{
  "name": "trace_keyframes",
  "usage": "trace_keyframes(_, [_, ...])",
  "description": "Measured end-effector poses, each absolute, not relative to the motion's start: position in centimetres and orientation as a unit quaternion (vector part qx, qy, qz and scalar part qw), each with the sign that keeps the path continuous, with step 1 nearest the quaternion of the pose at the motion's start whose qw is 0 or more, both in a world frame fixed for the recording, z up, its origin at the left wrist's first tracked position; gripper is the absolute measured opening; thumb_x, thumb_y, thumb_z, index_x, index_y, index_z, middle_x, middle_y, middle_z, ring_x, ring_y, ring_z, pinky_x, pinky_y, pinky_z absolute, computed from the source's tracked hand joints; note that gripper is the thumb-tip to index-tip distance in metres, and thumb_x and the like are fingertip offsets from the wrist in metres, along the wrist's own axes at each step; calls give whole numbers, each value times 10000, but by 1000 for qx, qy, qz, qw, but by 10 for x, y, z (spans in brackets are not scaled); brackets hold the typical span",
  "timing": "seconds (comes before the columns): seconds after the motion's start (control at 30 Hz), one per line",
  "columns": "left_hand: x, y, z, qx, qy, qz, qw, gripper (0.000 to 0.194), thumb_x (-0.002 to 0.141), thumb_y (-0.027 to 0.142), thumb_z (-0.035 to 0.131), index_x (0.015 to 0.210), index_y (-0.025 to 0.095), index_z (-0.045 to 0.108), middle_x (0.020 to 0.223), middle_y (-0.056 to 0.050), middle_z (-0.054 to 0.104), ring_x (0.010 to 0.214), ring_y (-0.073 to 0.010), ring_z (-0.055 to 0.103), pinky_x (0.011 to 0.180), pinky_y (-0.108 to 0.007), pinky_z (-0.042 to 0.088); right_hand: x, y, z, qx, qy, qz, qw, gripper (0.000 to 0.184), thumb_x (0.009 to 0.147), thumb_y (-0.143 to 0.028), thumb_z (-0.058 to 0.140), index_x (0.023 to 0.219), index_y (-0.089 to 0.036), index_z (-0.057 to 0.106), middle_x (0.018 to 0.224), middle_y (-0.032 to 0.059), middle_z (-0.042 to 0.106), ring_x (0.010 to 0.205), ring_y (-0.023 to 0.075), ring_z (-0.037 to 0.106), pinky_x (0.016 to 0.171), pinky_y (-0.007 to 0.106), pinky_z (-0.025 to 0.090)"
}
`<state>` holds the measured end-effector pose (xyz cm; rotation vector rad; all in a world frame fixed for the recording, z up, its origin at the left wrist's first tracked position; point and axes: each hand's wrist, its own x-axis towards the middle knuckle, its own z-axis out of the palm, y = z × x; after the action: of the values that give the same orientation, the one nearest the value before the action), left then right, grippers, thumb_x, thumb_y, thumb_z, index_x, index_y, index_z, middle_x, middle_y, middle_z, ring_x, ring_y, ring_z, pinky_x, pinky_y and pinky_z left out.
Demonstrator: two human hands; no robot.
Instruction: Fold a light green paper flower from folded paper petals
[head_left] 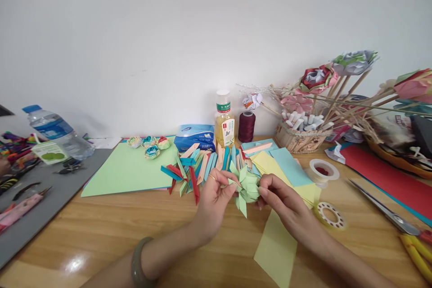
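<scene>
Between my hands, a little above the wooden table (118,234), is a light green folded paper flower (247,185) with pointed petals. My left hand (218,193) pinches a petal at its left side between thumb and fingers. On the opposite side, my right hand (276,195) grips the flower's edge with thumb and forefinger; its other fingers are partly hidden. Behind the flower lies a heap of folded paper strips (194,171) in red, blue, green and peach. A pale yellow paper sheet (278,245) rests under my right forearm.
Green sheets (128,175) with small paper flowers (151,152) lie left. Behind stand a tissue pack (195,138), a drink bottle (224,126) and a thread spool (246,127). Tape rolls (330,215), scissors (384,209) and a basket (300,138) are right; a water bottle (57,130) leans far left.
</scene>
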<state>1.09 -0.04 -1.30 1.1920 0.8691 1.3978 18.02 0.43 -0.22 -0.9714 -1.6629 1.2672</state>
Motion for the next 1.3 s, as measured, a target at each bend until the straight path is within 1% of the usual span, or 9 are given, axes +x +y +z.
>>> trace_keyframes(0.17, [9,2,-11,467,343,571,581,246,782,313,598,722,193,391,791,6,550,711,-116,534,639,-271,471,180,4,-3,-381,-653,511,409,262,896,-421,424,741,-210,435,615,-31,506,576,124,487,572,244,402])
trace_keyframes(0.3, [9,6,-8,428,338,561,624,262,758,305,628,709,191,397,738,33,550,671,-97,531,629,-241,453,184,10,-4,-428,-604,488,462,263,884,-408,450,706,-215,431,536,-62,409,474,101,397,467,212,350])
trace_keyframes(0.4, [10,9,-6,408,355,537,648,280,718,305,670,695,181,420,712,34,564,633,-81,528,615,-216,435,186,14,0,-460,-585,415,523,186,857,-387,496,773,-221,501,683,-27,480,625,122,481,568,214,419])
trace_keyframes(0.5, [11,10,-5,396,371,508,669,290,683,319,699,706,169,451,732,20,587,645,-85,548,631,-223,449,186,14,8,-440,-632,433,468,204,848,-408,482,903,-237,579,856,11,574,835,171,552,720,256,468])
trace_keyframes(0.63, [12,10,-6,363,385,489,693,302,641,288,722,707,172,451,729,25,593,647,-85,555,607,-208,449,183,13,12,-428,-630,516,392,270,824,-417,510,965,-209,607,844,22,630,774,180,595,689,276,497])
trace_keyframes(0.77, [11,11,-6,359,394,450,716,232,637,225,686,707,171,471,731,13,599,646,-105,563,596,-228,455,182,14,3,-445,-636,505,377,250,810,-374,539,942,-189,643,856,41,674,770,187,615,684,282,497])
trace_keyframes(0.87, [10,12,-6,398,411,428,700,165,669,241,655,752,161,537,725,0,601,681,-120,570,627,-243,453,180,12,-3,-453,-675,443,377,198,815,-320,541,913,-195,659,834,41,685,735,178,623,648,273,498])
trace_keyframes(1.1, [12,10,-7,534,470,384,589,227,592,224,735,762,143,608,780,-42,640,777,-165,583,730,-283,447,174,3,-5,-422,-749,273,432,115,824,-192,532,874,-192,636,770,33,666,681,154,625,612,259,504])
trace_keyframes(1.3, [13,3,1,515,478,412,581,192,638,291,712,739,151,629,777,-41,643,764,-164,582,718,-279,456,175,-7,5,-358,-773,210,479,163,822,-110,516,939,-196,590,804,47,640,705,151,608,606,259,512])
